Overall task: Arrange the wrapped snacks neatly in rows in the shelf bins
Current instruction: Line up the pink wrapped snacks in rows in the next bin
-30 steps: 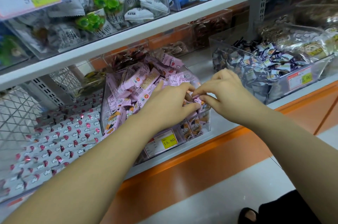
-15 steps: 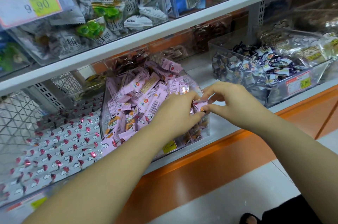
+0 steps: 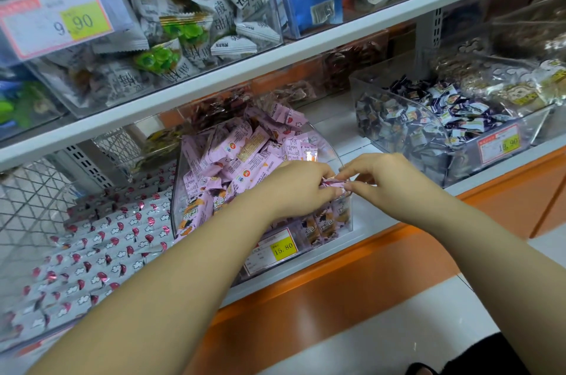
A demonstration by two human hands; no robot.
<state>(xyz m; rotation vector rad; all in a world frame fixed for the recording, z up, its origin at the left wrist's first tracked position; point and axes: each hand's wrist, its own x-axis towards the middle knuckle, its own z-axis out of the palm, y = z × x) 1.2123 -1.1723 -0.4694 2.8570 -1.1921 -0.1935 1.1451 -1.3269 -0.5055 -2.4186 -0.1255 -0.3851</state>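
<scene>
Basically, both hands met over the front right corner of the clear bin (image 3: 347,218) w/ one pink snack (image 3: 332,182) btwn them. The left hand (image 3: 301,188) had its fingers curled down round the near end of that wrapper. The right hand (image 3: 389,181) pinched the other end w/ thumb and forefinger, other fingers loosely bent. So neither hand was wide; both gripped the same piece, just above the bin's front edge.

Progress, as a judgement: early-ish. Directly below the hands, against the front wall, a short row of packets (image 3: 321,224) stood upright side by side, which looked like the done part. Beyond the left hand's knuckles and off to its left, the pink pile (image 3: 245,154) lay jumbled, wrappers at all angles, heaped above the side wall. That was most of the contents, so most of the work in this bin was left.

Further out, to the right of the right hand and well apart, a second bin (image 3: 353,90) held dark-blue packets (image 3: 453,117), loose, no rows visible. Left of the left forearm, long cloud-print sticks (image 3: 101,237) lay roughly parallel, prob. fine as is. The price tag (image 3: 283,247) sat below the left wrist on the bin front.

The held piece prob. belonged in the front row. Couldn't tell if a gap was open there, since the hands hid it.
</scene>
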